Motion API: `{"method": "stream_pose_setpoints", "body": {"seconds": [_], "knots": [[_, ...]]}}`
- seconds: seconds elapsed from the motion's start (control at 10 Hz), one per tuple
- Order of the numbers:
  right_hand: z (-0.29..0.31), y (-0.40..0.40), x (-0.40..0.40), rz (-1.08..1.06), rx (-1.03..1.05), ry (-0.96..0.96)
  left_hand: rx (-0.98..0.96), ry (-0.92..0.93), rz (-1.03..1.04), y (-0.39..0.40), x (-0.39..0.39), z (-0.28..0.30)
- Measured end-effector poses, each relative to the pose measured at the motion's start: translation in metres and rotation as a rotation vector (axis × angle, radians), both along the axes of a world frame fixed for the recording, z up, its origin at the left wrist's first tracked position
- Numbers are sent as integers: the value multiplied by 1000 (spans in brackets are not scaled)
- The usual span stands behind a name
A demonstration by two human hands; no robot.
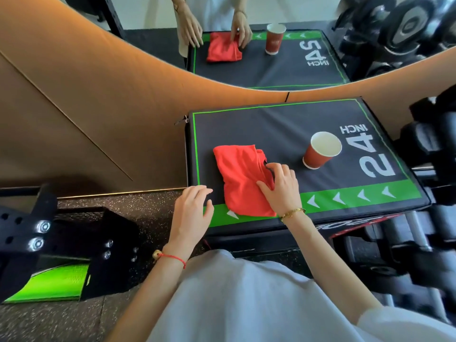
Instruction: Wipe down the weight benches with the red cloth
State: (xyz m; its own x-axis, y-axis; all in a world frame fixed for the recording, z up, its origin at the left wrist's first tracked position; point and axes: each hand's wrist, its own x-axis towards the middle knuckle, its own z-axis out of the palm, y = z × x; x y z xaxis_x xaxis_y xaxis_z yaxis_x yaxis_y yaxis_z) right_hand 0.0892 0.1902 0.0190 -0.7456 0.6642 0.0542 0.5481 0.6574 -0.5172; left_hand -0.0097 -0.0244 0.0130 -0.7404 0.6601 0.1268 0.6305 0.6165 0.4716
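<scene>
Gym corner, mirror (271, 70) on far wall, speckled rubber floor (148, 201). Red cloth (240, 178) lies bunched on the near-left part of a black padded box (283, 129) with green border, marked "24 INCH". Right hand (281, 188) sits on the cloth's right edge, fingers curled and pinching the fabric. Left hand (192, 213) rests just left of the cloth at the box's near-left corner, fingers loosely spread, holding nothing. Red paper cup (320, 150) stands upright right of the cloth, apart from it. Dumbbells (424, 144) racked at right. Black bracket with bolts (39, 233) near left.
</scene>
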Motion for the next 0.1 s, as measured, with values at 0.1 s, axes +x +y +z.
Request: {"method": "stream_pose_setpoints", "body": {"seconds": [0.1], "knots": [[4, -4, 9, -2, -8, 29, 1, 19, -3, -3, 0, 0]]}}
